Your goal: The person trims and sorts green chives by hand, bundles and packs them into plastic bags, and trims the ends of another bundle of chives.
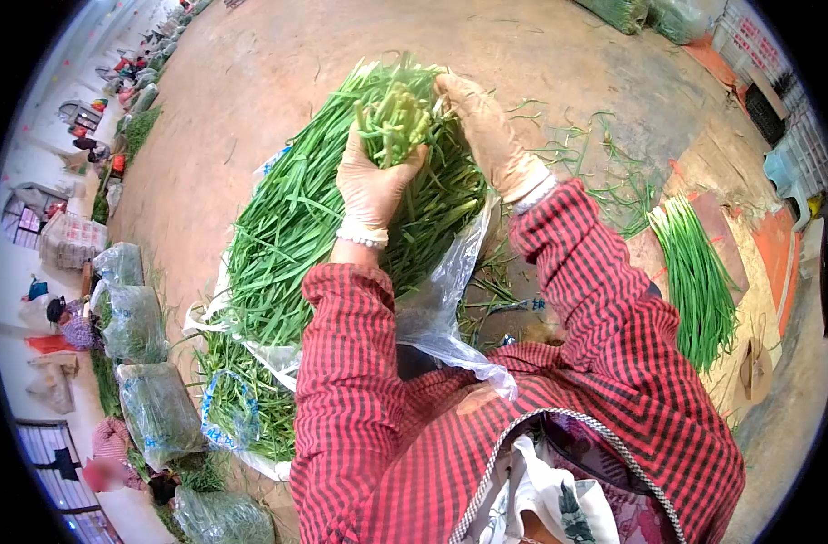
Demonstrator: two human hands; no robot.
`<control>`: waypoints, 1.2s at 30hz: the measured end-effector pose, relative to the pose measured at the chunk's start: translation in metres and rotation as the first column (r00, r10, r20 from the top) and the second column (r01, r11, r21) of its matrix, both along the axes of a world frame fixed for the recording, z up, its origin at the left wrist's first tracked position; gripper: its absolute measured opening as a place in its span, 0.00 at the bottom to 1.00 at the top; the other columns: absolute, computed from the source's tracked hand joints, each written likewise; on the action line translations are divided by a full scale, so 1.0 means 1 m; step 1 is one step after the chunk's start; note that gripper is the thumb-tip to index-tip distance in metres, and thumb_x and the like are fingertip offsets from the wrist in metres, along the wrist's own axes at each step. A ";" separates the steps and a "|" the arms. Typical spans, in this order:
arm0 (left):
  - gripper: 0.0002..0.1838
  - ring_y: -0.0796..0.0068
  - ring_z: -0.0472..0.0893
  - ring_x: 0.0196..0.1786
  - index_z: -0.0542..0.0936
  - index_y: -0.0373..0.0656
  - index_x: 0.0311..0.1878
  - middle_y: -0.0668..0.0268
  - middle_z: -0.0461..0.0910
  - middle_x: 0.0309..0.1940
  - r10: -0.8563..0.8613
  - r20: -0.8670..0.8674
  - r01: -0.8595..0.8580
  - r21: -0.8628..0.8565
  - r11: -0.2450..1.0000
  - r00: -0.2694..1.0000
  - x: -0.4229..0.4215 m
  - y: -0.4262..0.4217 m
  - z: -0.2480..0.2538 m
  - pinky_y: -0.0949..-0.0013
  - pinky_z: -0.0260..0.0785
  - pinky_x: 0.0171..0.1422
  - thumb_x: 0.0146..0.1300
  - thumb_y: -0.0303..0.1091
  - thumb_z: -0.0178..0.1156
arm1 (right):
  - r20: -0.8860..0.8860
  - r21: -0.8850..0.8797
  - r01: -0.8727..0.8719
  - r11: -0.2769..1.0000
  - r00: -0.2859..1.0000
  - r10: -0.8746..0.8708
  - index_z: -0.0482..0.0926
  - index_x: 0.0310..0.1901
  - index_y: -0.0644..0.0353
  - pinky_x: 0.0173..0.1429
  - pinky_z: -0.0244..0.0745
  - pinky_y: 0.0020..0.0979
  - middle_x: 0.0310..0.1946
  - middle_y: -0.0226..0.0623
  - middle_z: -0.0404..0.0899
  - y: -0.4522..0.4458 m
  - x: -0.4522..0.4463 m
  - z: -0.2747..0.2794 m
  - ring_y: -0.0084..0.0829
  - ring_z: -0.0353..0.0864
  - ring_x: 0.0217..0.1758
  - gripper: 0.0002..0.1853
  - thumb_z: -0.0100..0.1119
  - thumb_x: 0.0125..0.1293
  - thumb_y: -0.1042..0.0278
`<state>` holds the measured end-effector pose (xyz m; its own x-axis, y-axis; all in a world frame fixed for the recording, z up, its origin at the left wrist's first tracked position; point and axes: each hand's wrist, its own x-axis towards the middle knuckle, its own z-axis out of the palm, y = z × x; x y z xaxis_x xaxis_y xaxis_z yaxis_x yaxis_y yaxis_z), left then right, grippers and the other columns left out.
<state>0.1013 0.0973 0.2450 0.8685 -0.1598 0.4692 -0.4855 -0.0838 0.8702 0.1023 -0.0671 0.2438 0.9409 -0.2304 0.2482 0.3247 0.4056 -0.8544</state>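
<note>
My left hand [376, 186], in a pale glove, is wrapped round a bunch of green stalks, garlic chives by their look [391, 127], with the cut ends turned up toward me. Just right of it, my gloved right hand [488, 131] has its fingers closed at the stem ends of chives at the top of the pile; the fingertips are partly hidden. Beneath both hands lies a large heap of long green chives [287, 227] on clear plastic sheeting [446, 290].
A neat bunch of chives [695, 276] lies on a board at the right. Loose stalks [618, 172] are scattered on the floor [242, 100]. Several plastic-wrapped bales [160, 408] line the left, with people beyond. Crates [750, 41] and a blue stool [786, 177] stand at right.
</note>
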 end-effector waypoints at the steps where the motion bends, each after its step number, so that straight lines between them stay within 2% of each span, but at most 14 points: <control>1: 0.37 0.73 0.82 0.45 0.72 0.45 0.59 0.66 0.83 0.45 0.047 -0.003 -0.047 0.079 0.996 0.999 -0.002 -0.001 -0.002 0.71 0.73 0.53 0.42 0.34 0.75 | 0.010 -0.102 -0.012 0.995 1.000 0.013 0.74 0.57 0.62 0.66 0.62 0.27 0.55 0.37 0.75 -0.001 0.002 -0.005 0.28 0.71 0.61 0.20 0.49 0.71 0.56; 4: 0.62 0.57 0.70 0.63 0.56 0.37 0.70 0.52 0.69 0.61 0.127 0.455 -0.412 0.610 0.677 0.882 -0.022 -0.010 0.016 0.59 0.57 0.70 0.30 0.42 0.79 | 0.109 -0.307 0.013 0.952 0.994 0.021 0.75 0.57 0.63 0.64 0.64 0.26 0.56 0.39 0.75 0.008 -0.018 0.018 0.29 0.72 0.60 0.20 0.49 0.72 0.56; 5: 0.68 0.57 0.56 0.72 0.47 0.37 0.72 0.54 0.56 0.70 0.132 0.443 -0.419 0.650 0.633 0.887 -0.029 -0.013 0.017 0.48 0.42 0.75 0.30 0.49 0.78 | 0.191 -0.407 0.050 0.912 0.981 0.031 0.75 0.56 0.63 0.63 0.66 0.26 0.56 0.39 0.75 0.012 -0.029 0.030 0.30 0.73 0.59 0.20 0.49 0.72 0.57; 8: 0.66 0.55 0.53 0.74 0.44 0.38 0.72 0.53 0.55 0.70 0.201 0.535 -0.524 0.565 0.637 0.821 -0.047 -0.018 0.023 0.48 0.40 0.76 0.34 0.46 0.76 | 0.321 -0.568 0.199 0.799 0.947 -0.008 0.71 0.58 0.66 0.59 0.69 0.28 0.48 0.40 0.77 0.025 -0.047 0.035 0.28 0.74 0.53 0.23 0.54 0.69 0.58; 9: 0.55 0.56 0.60 0.71 0.54 0.38 0.70 0.52 0.61 0.68 0.210 0.628 -0.585 0.480 0.654 0.749 -0.044 -0.017 0.022 0.47 0.43 0.75 0.39 0.42 0.73 | 0.080 -0.387 -0.064 0.920 0.991 0.103 0.69 0.60 0.66 0.60 0.68 0.29 0.49 0.38 0.76 0.039 -0.063 0.047 0.27 0.73 0.53 0.23 0.55 0.69 0.61; 10: 0.47 0.57 0.66 0.67 0.61 0.39 0.66 0.52 0.66 0.64 0.248 0.279 -0.305 0.187 0.934 0.928 -0.044 -0.019 0.019 0.50 0.52 0.71 0.43 0.39 0.72 | 0.117 -0.407 -0.040 0.913 0.988 0.096 0.68 0.60 0.66 0.59 0.68 0.29 0.47 0.37 0.75 0.046 -0.072 0.050 0.26 0.73 0.52 0.26 0.57 0.67 0.59; 13: 0.25 0.63 0.82 0.48 0.75 0.41 0.54 0.55 0.80 0.48 0.344 0.326 -0.376 0.041 0.926 0.881 -0.039 -0.011 0.017 0.62 0.73 0.52 0.51 0.32 0.69 | 0.197 -0.545 0.068 0.836 0.979 0.049 0.66 0.61 0.66 0.58 0.68 0.28 0.47 0.36 0.74 0.050 -0.076 0.053 0.26 0.73 0.52 0.29 0.59 0.66 0.56; 15: 0.27 0.65 0.84 0.37 0.74 0.42 0.54 0.58 0.83 0.39 0.323 0.362 -0.428 0.262 0.865 0.874 -0.030 -0.010 0.023 0.69 0.76 0.41 0.50 0.32 0.71 | 0.143 -0.507 0.006 0.862 0.987 0.077 0.67 0.60 0.67 0.59 0.68 0.28 0.49 0.37 0.74 0.044 -0.066 0.059 0.27 0.73 0.53 0.28 0.59 0.67 0.56; 16: 0.28 0.67 0.83 0.33 0.74 0.42 0.54 0.60 0.83 0.33 0.293 0.255 -0.333 0.130 0.934 0.922 -0.028 -0.013 0.023 0.69 0.76 0.40 0.48 0.32 0.71 | 0.190 -0.448 0.009 0.894 0.978 0.086 0.69 0.58 0.67 0.60 0.68 0.28 0.51 0.39 0.74 0.037 -0.067 0.063 0.27 0.72 0.55 0.25 0.56 0.69 0.56; 20: 0.25 0.80 0.79 0.36 0.75 0.42 0.48 0.68 0.81 0.37 0.185 0.093 -0.189 0.045 0.981 0.978 -0.007 0.002 0.017 0.74 0.74 0.42 0.46 0.32 0.73 | 0.266 -0.266 0.229 0.937 0.951 -0.157 0.70 0.58 0.66 0.64 0.67 0.32 0.52 0.43 0.75 -0.002 -0.060 0.066 0.30 0.74 0.56 0.25 0.45 0.73 0.51; 22: 0.20 0.81 0.78 0.36 0.76 0.40 0.46 0.70 0.80 0.36 0.101 -0.001 -0.100 -0.127 0.987 0.995 -0.010 0.004 0.021 0.75 0.72 0.43 0.50 0.26 0.71 | 0.167 0.283 0.060 0.957 0.980 -0.111 0.69 0.58 0.68 0.67 0.65 0.35 0.53 0.45 0.75 -0.021 -0.044 0.050 0.35 0.74 0.59 0.28 0.42 0.73 0.48; 26: 0.21 0.78 0.80 0.39 0.76 0.38 0.50 0.69 0.81 0.38 0.069 -0.025 -0.072 -0.132 0.989 0.997 -0.011 0.006 0.023 0.73 0.73 0.47 0.51 0.21 0.69 | 0.274 0.182 -0.264 0.947 0.939 0.209 0.68 0.58 0.69 0.72 0.61 0.36 0.57 0.48 0.72 0.023 -0.070 0.061 0.39 0.68 0.66 0.29 0.39 0.74 0.46; 30: 0.22 0.79 0.79 0.40 0.77 0.38 0.50 0.68 0.81 0.39 0.072 -0.031 -0.076 -0.171 0.982 0.997 -0.015 0.002 0.024 0.73 0.72 0.48 0.50 0.22 0.70 | 0.106 0.031 0.203 0.979 0.973 -0.205 0.70 0.59 0.64 0.72 0.59 0.34 0.56 0.42 0.73 0.001 -0.032 0.029 0.34 0.68 0.66 0.25 0.40 0.75 0.50; 36: 0.27 0.81 0.75 0.41 0.72 0.39 0.52 0.70 0.77 0.41 0.082 0.045 -0.078 -0.067 0.995 0.996 -0.009 0.000 0.014 0.75 0.71 0.48 0.49 0.24 0.71 | 0.036 0.060 0.070 0.996 0.997 -0.072 0.76 0.54 0.64 0.60 0.69 0.26 0.48 0.32 0.79 -0.004 -0.030 0.015 0.23 0.75 0.53 0.20 0.54 0.70 0.57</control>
<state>0.0918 0.0975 0.2587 0.8536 -0.0584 0.5177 -0.5208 -0.0678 0.8510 0.0720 -0.0715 0.2590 0.9119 -0.3116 0.2672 0.3860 0.4296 -0.8164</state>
